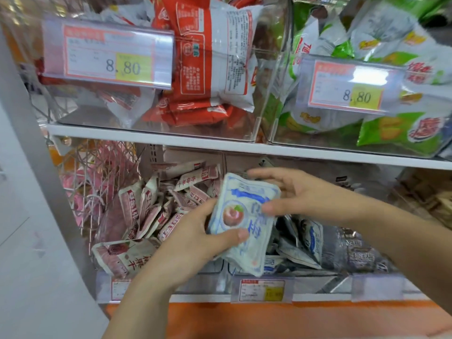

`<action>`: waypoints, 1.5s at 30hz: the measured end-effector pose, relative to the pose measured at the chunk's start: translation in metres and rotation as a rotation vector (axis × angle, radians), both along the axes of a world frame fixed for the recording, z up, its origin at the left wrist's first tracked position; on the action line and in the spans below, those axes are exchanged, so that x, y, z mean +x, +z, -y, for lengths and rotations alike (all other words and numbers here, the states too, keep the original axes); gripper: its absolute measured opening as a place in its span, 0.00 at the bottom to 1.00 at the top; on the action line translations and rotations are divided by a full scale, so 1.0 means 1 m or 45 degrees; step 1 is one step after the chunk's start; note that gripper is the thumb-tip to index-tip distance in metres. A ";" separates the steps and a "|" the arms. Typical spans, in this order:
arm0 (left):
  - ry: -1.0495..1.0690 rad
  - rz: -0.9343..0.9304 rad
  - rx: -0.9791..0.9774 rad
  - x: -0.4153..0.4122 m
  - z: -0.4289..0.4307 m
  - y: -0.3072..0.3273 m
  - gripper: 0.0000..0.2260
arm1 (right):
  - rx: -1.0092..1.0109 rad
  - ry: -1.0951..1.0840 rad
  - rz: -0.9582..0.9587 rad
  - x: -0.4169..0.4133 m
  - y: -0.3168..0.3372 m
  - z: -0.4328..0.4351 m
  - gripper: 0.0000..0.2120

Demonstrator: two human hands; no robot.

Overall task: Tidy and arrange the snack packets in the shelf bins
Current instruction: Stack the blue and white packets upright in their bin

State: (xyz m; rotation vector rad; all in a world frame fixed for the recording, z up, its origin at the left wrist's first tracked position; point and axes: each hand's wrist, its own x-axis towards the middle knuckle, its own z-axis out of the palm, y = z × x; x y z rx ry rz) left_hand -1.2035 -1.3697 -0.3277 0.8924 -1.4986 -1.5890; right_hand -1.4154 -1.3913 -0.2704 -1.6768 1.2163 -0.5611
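Blue-and-white snack packet [234, 216], printed with a peach, sits upright between both my hands over the lower shelf bins. My left hand [203, 241] grips its lower left edge, thumb pressed across the front. My right hand [293, 192] holds the upper right side, thumb on the front and fingers curled over the top. Pink packets [146, 211] fill the bin to the left; matching blue-and-white packets [305, 241] lie below on the right.

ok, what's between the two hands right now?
In the head view, a blue-and-white packet, gripped by the left hand and right hand.
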 end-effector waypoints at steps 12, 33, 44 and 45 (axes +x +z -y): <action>0.420 0.133 -0.227 -0.019 0.005 -0.012 0.15 | -0.222 -0.215 -0.181 -0.008 -0.003 -0.019 0.13; 0.573 0.332 -0.250 -0.015 0.023 -0.030 0.10 | -0.356 -0.133 -0.914 -0.010 -0.037 0.106 0.32; 0.599 0.410 -0.285 -0.017 0.023 -0.034 0.11 | -0.293 0.044 -0.971 0.013 -0.054 0.157 0.35; 0.596 0.409 -0.279 -0.017 0.023 -0.034 0.11 | -0.284 0.056 -1.032 0.012 -0.053 0.156 0.34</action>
